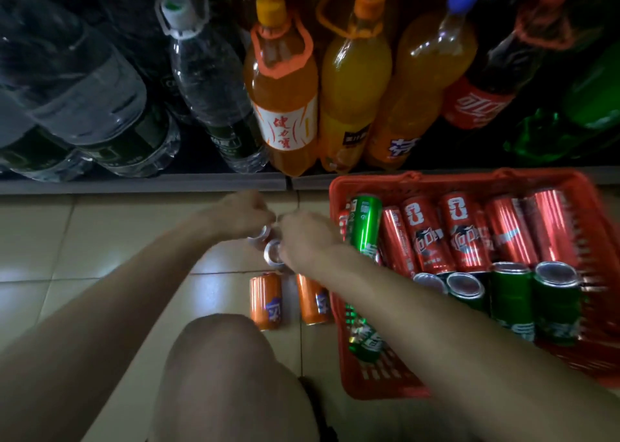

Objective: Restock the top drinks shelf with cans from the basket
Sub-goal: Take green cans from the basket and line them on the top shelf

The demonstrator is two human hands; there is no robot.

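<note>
Hands meet just above the floor tiles, at the middle of the view: the left hand (240, 211) and the right hand (307, 240) both have their fingers curled, and silver can tops (272, 253) show between and beneath them. The right hand's fingers close round the rim of the nearer can; the left hand appears to hold a second one, though blur hides the exact grip. Two slim orange aluminium cans (266, 300) stand upright on the floor just below the hands, the second partly hidden behind the right forearm and touching the basket's edge. A bare knee (221, 368) fills the lower middle.

To the right sits the red perforated plastic basket (369, 384), rectangular with slotted walls, resting on the floor beside the shelf base. Inside it, glossy red cans (426, 233) lie side by side on their sides, one green can (364, 227) lies at the left end, and more green cans (557, 307) stand upright in the near row.

Behind, on the lowest shelf, stand large clear plastic water bottles (208, 82), tall orange soda bottles (285, 99) with orange carry loops, a dark cola bottle (483, 96) with a red label, and green bottles (590, 106). The floor is of pale, glossy square tiles (100, 233) with dark grout lines; the light is dim.
</note>
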